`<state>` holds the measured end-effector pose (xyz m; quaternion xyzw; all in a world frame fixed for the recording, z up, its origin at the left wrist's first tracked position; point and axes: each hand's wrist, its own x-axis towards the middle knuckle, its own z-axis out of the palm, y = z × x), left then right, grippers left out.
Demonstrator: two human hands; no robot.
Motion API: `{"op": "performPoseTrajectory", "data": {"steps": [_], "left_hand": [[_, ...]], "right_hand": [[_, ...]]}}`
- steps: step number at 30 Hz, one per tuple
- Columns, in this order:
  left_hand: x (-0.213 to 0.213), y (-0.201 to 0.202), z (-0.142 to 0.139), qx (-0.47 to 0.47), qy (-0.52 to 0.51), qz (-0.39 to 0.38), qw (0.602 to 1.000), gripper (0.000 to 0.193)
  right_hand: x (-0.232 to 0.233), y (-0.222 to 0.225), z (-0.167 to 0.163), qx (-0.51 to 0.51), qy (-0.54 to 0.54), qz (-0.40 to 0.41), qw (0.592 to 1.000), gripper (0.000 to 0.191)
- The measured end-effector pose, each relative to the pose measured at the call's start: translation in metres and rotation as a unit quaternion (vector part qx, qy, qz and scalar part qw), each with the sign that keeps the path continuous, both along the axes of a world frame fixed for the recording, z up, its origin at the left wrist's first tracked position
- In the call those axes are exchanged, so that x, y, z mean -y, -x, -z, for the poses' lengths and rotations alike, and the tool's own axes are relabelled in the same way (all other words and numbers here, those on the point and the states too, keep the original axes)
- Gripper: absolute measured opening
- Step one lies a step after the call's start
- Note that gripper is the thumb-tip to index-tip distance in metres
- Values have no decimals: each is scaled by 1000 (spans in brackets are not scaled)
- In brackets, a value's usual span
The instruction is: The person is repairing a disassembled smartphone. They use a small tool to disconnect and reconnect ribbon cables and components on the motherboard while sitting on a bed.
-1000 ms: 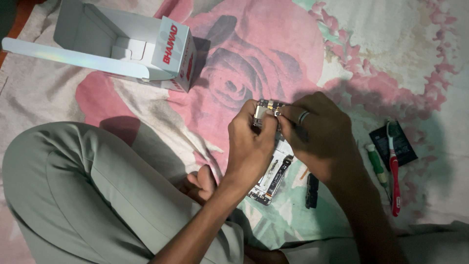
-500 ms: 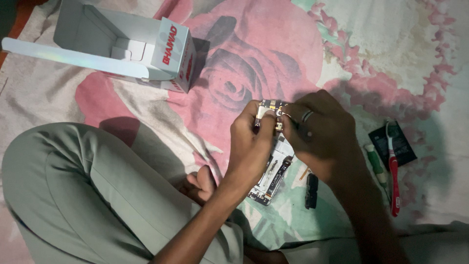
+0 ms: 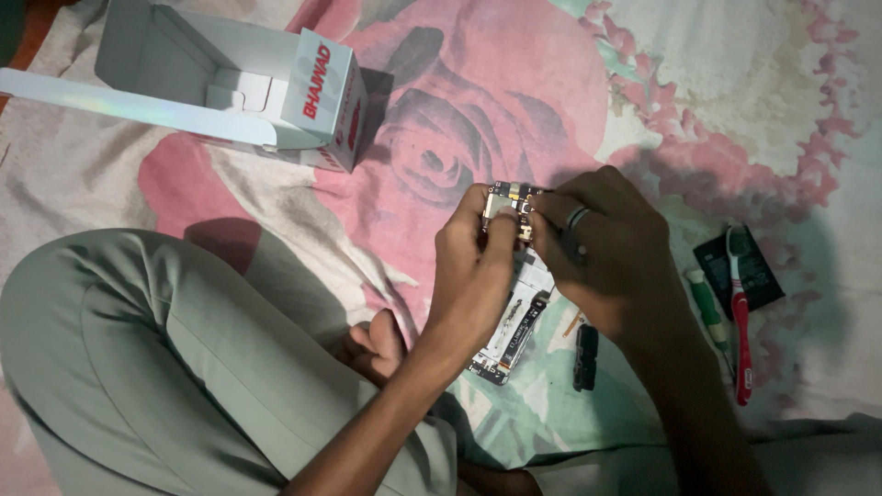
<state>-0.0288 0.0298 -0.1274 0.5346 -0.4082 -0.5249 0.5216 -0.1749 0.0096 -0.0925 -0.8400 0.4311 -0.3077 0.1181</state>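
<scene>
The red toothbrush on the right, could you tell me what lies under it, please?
The red toothbrush lies across a flat black rectangular part on the floral bedsheet; a green-handled screwdriver lies beside it. What the brush covers cannot be seen.

Between my fingers (image 3: pixel 503 230) sits a small circuit board (image 3: pixel 511 198) with glinting metal parts. The pink-flowered bedsheet (image 3: pixel 441 119) is soft matt cloth. Upper left, the white cardboard box (image 3: pixel 276 87) looks smooth, faintly glossy.
</scene>
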Motion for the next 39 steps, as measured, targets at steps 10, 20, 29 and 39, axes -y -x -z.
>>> {"op": "performPoseTrajectory", "data": {"steps": [10, 20, 29, 39], "left_hand": [[-1, 0, -2, 27, 4, -4, 1000, 12], [1, 1, -1, 14, 10, -4, 1000, 13], [0, 1, -3, 4, 4, 2, 1000, 11], [-2, 3, 0, -33, 25, 13, 999, 9]], "right_hand": [[-1, -1, -2, 8, -33, 15, 999, 20], [0, -2, -4, -7, 0, 2, 1000, 14], [-1, 0, -4, -24, 8, -10, 1000, 18], [0, 4, -4, -56, 23, -46, 997, 19]]}}
